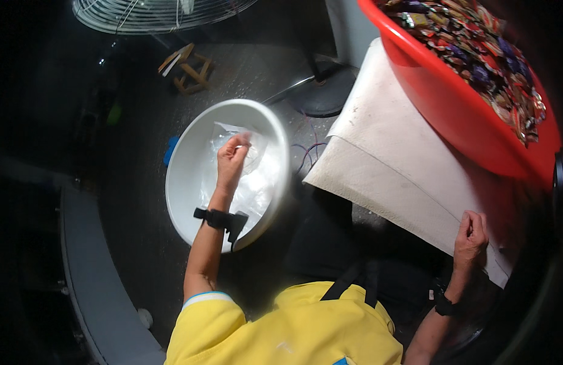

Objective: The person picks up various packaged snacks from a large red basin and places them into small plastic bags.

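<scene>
My left hand (232,157) is over a round white plastic tub (172,200), its fingers curled and blurred at the tips. Clear plastic bags (251,194) lie inside the tub, and one bag shows right around the fingers; whether they grip it is unclear. At the near edge of a table with a pale cover (381,141), my right hand (473,237) has its fingers bent in against the thumb, with nothing visible in them. Beyond it on the table stands a big red plastic basin (438,109) full of wrapped sweets (473,54).
A wire-caged fan (158,20) hangs into view at the top. Its likely stand has a round black base (324,98) on the floor behind the table. A small wooden stool (194,75) is farther back. Thin cables (308,155) run between tub and table.
</scene>
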A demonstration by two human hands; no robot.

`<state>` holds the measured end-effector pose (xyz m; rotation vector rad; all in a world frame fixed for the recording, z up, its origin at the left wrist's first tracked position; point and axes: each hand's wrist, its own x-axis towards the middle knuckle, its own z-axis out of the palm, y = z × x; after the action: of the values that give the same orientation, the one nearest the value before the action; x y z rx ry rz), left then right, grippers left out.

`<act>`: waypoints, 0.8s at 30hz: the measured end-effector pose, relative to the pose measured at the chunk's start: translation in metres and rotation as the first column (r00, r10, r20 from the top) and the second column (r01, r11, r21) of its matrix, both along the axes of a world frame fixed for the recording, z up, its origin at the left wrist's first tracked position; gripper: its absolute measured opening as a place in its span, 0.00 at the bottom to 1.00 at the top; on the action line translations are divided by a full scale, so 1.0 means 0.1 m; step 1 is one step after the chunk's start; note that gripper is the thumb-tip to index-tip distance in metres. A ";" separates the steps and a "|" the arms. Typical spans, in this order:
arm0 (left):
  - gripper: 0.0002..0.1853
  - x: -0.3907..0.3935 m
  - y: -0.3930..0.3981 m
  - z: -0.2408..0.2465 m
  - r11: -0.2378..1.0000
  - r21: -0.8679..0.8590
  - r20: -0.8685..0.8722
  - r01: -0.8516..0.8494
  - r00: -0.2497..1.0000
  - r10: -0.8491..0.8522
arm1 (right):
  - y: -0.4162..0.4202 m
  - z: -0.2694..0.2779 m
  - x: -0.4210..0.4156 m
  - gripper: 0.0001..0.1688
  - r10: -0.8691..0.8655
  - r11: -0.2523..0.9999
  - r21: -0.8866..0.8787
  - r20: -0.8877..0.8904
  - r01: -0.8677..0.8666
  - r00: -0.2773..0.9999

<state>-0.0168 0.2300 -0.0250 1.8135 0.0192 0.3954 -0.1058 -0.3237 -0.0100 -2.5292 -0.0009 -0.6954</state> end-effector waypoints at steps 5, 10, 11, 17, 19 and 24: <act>0.05 -0.01 -1.28 0.70 0.346 0.938 0.233 -0.027 0.786 -0.573 | 0.05 0.09 0.00 0.01 -0.012 1.000 -0.021 0.007 0.012 1.000; 0.11 0.02 -2.12 0.51 0.223 0.975 0.172 0.022 0.565 -0.807 | 0.10 0.15 0.00 0.01 -0.004 0.998 0.058 0.024 0.002 1.000; 0.13 0.01 -2.17 0.44 0.233 0.970 0.141 0.075 0.607 -0.782 | 0.10 0.15 0.00 0.02 0.003 0.998 0.067 0.029 -0.005 1.000; 0.23 -0.04 -2.17 0.42 0.470 0.818 0.022 0.332 0.798 -0.602 | 0.07 0.08 0.00 0.04 -0.020 0.999 0.050 0.076 0.016 0.997; 0.21 -0.06 -2.07 0.37 0.478 0.833 0.026 0.278 0.844 -0.536 | 0.08 0.07 0.00 0.04 -0.019 0.998 0.057 0.081 0.014 0.997; 0.18 -0.07 -2.02 0.29 0.704 0.701 0.158 0.117 0.936 -0.313 | 0.11 0.09 0.01 0.06 -0.008 0.995 0.101 0.088 -0.001 0.996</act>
<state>-0.0234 0.0279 0.0042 2.4425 -0.6090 0.5166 -0.1049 -0.3129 -0.0011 -2.4012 0.0082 -0.7881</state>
